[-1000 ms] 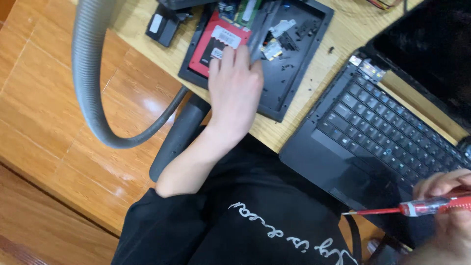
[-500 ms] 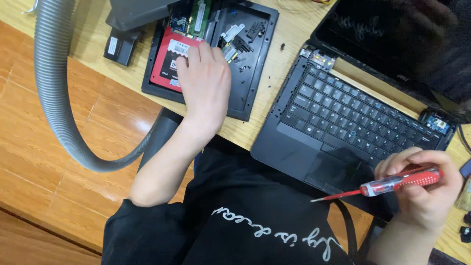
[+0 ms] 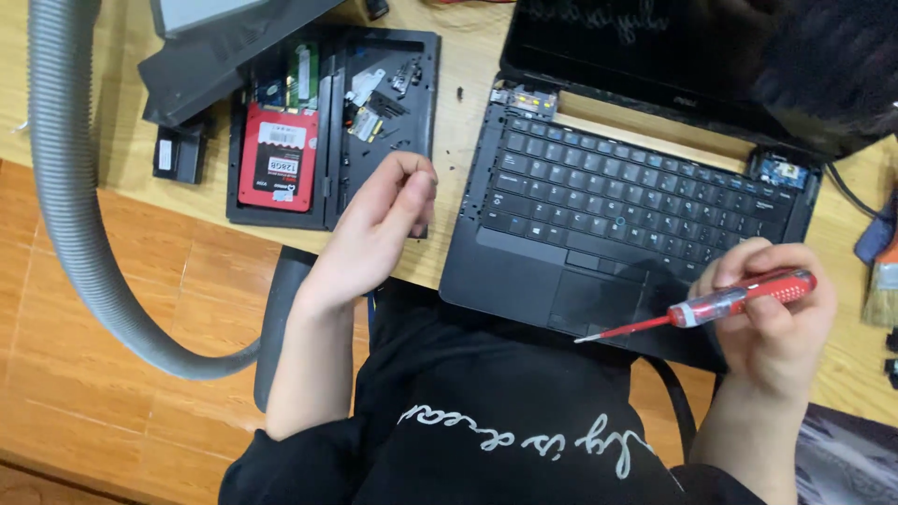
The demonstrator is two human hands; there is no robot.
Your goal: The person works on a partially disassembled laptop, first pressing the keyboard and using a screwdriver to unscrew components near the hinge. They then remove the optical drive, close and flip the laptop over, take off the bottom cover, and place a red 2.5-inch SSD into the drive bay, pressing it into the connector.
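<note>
My left hand (image 3: pixel 374 229) hovers over the desk edge between a black parts tray (image 3: pixel 426 131) and an open black laptop (image 3: pixel 608 215). Its fingertips are pinched together, and I see nothing between them. My right hand (image 3: pixel 772 313) grips a red-handled screwdriver (image 3: pixel 730 301) by its handle. The thin tip points left, just over the laptop's front edge near the touchpad. A red storage drive (image 3: pixel 278 159) lies in the tray's left half, and small loose metal parts (image 3: pixel 369 103) lie in its right half.
A grey corrugated hose (image 3: pixel 61 187) curves down the left side over the wooden floor. A small black block (image 3: pixel 178 154) sits left of the tray. A brush (image 3: pixel 879 281) lies at the right edge. Tiny screws (image 3: pixel 458 93) dot the desk between tray and laptop.
My left hand has lifted off the tray and drawn back toward me with its fingers pinched. My right hand has brought the screwdriver up nearer the laptop's front edge.
</note>
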